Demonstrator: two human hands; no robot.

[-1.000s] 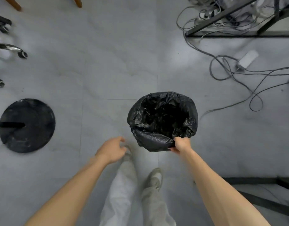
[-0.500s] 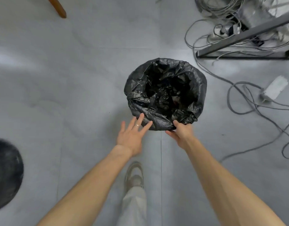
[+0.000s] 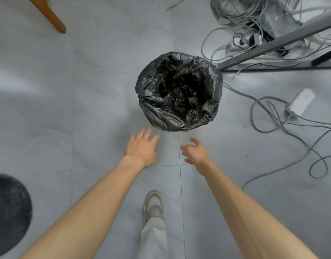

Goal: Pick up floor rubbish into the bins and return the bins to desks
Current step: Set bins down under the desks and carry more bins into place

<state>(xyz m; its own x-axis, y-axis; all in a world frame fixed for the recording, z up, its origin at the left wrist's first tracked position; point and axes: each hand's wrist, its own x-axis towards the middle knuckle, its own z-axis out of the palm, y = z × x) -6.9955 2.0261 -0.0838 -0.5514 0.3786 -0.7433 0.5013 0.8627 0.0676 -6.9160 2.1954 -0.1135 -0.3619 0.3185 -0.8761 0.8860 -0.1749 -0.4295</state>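
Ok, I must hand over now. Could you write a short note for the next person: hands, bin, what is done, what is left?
Left hand: open, fingers straight, holds nothing.
Right hand: open, relaxed, holds nothing.
Bin: upright on the floor beside the desk frame; neither hand touches it.
Done: this bin seems back at its desk.
Left: no loose rubbish shows on the floor here; look elsewhere for rubbish and other bins.
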